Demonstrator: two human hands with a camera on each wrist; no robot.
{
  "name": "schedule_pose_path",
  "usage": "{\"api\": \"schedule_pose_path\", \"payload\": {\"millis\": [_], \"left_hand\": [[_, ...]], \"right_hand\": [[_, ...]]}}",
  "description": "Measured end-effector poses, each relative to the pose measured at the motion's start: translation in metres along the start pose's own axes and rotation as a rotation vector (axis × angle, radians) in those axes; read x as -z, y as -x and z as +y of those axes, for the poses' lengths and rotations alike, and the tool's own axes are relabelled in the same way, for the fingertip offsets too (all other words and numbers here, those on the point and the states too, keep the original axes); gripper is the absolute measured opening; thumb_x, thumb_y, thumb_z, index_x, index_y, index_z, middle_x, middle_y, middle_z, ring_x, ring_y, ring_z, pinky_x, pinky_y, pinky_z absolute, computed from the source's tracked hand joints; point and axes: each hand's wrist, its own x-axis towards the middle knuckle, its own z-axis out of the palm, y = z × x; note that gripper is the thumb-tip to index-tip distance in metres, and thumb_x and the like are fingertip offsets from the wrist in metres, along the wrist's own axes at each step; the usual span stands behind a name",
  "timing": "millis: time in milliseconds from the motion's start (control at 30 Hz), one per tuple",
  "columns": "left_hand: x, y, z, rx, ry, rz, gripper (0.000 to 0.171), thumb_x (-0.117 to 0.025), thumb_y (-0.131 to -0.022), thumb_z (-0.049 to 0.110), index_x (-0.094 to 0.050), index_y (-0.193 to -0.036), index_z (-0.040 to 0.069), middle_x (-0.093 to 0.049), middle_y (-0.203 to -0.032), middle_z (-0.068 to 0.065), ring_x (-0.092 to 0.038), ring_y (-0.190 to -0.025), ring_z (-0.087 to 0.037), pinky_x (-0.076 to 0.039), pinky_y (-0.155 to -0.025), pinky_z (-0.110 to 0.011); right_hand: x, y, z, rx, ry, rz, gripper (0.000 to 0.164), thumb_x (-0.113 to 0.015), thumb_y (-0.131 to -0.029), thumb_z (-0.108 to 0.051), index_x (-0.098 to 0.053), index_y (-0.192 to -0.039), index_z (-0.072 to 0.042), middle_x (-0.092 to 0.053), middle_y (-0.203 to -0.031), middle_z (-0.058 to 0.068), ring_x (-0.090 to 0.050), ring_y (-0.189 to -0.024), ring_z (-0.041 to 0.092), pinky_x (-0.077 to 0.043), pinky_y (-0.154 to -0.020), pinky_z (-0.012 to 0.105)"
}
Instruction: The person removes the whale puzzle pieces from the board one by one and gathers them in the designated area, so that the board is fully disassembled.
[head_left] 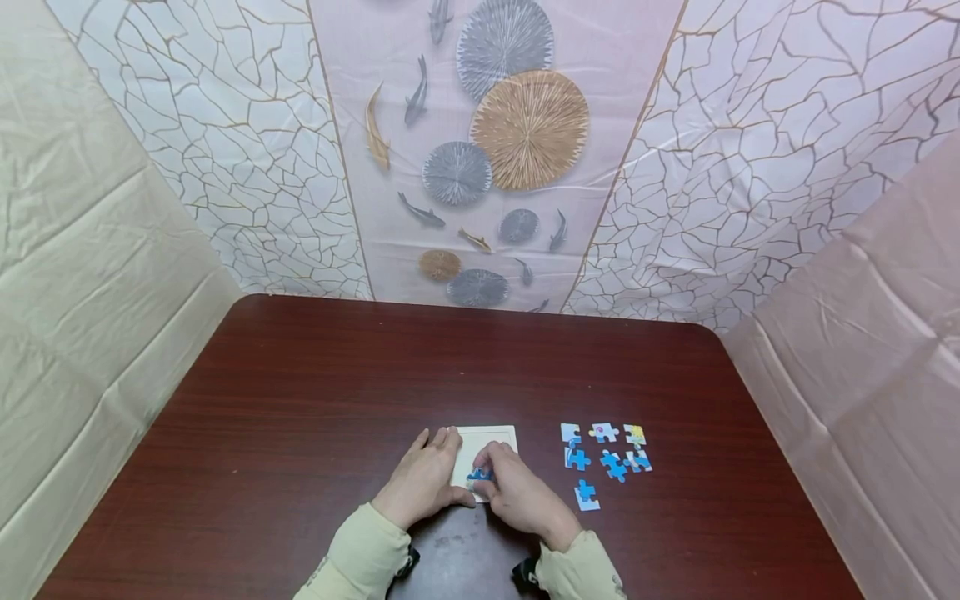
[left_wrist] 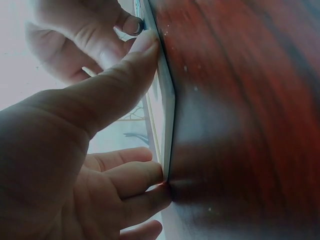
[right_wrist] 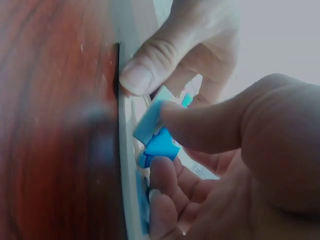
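Note:
A pale puzzle tray (head_left: 487, 435) with a raised rim lies on the table. My right hand (head_left: 517, 496) pinches a blue-and-white jigsaw piece (head_left: 478, 475) between thumb and fingers over the tray's near right part. In the right wrist view, this piece (right_wrist: 150, 120) is tilted, and more blue (right_wrist: 142, 200) shows low beside the rim, partly hidden by fingers. My left hand (head_left: 423, 479) rests against the tray's left side, fingers extended. Its thumb (left_wrist: 120, 82) presses on the near rim in the left wrist view, close to the right hand's fingertips.
Several loose jigsaw pieces (head_left: 615, 465), blue and white with some yellow, lie on the dark red-brown table (head_left: 337, 367) right of the tray. One piece (head_left: 587, 495) lies nearer than the others. A patterned cloth (head_left: 465, 242) hangs behind the table, with plain cloth at both sides.

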Motion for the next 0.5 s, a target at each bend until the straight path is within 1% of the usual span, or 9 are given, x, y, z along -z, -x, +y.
{"api": "schedule_pose_path", "payload": {"millis": [67, 133, 267, 367, 433, 500], "left_hand": [[-0.001, 0.000, -0.001, -0.005, -0.008, 0.005, 0.104, -0.105, -0.070, 0.051, -0.061, -0.143, -0.009, -0.070, -0.147, -0.033, -0.068, -0.143, -0.045, -0.048, -0.128, -0.062], [-0.001, 0.000, -0.001, -0.008, -0.016, 0.008, 0.104, -0.104, -0.070, 0.052, -0.061, -0.142, -0.008, -0.070, -0.146, -0.033, -0.068, -0.143, -0.044, -0.049, -0.127, -0.062], [-0.002, -0.001, -0.001, -0.007, -0.014, 0.004, 0.105, -0.104, -0.070, 0.052, -0.060, -0.144, -0.009, -0.070, -0.146, -0.034, -0.068, -0.143, -0.045, -0.049, -0.127, -0.062], [-0.002, -0.001, -0.001, -0.004, -0.007, -0.005, 0.106, -0.104, -0.070, 0.052, -0.060, -0.144, -0.010, -0.069, -0.148, -0.035, -0.068, -0.143, -0.046, -0.048, -0.128, -0.063], [-0.001, -0.001, -0.001, -0.003, -0.009, -0.009, 0.106, -0.104, -0.071, 0.052, -0.060, -0.145, -0.010, -0.068, -0.148, -0.035, -0.068, -0.143, -0.046, -0.048, -0.128, -0.063], [0.000, -0.001, 0.000, -0.005, -0.016, -0.009, 0.106, -0.104, -0.071, 0.052, -0.060, -0.144, -0.010, -0.069, -0.147, -0.035, -0.068, -0.143, -0.046, -0.048, -0.128, -0.062]], "right_hand": [[-0.003, 0.000, 0.001, 0.012, -0.003, 0.028, 0.014, -0.068, -0.110, -0.012, -0.058, -0.118, -0.018, -0.056, -0.106, -0.006, -0.056, -0.090, 0.004, -0.054, -0.084, 0.024], [-0.006, -0.001, 0.004, 0.020, -0.007, 0.042, 0.015, -0.068, -0.109, -0.009, -0.059, -0.117, -0.018, -0.056, -0.105, -0.006, -0.056, -0.090, 0.004, -0.054, -0.083, 0.025], [-0.009, -0.003, 0.011, 0.010, -0.009, 0.040, 0.017, -0.068, -0.108, -0.008, -0.060, -0.113, -0.021, -0.057, -0.103, -0.009, -0.057, -0.088, 0.002, -0.054, -0.083, 0.025], [-0.008, -0.003, 0.013, 0.003, -0.034, 0.042, 0.019, -0.068, -0.107, -0.006, -0.060, -0.111, -0.022, -0.060, -0.099, -0.011, -0.059, -0.085, 0.001, -0.054, -0.081, 0.023], [-0.005, -0.002, 0.010, -0.003, -0.060, 0.046, 0.019, -0.067, -0.107, -0.005, -0.061, -0.110, -0.023, -0.061, -0.097, -0.011, -0.059, -0.082, 0.000, -0.054, -0.078, 0.022], [0.000, 0.001, 0.004, 0.015, -0.090, 0.056, 0.015, -0.065, -0.109, -0.005, -0.061, -0.110, -0.019, -0.062, -0.094, -0.009, -0.059, -0.080, 0.001, -0.053, -0.074, 0.021]]}}
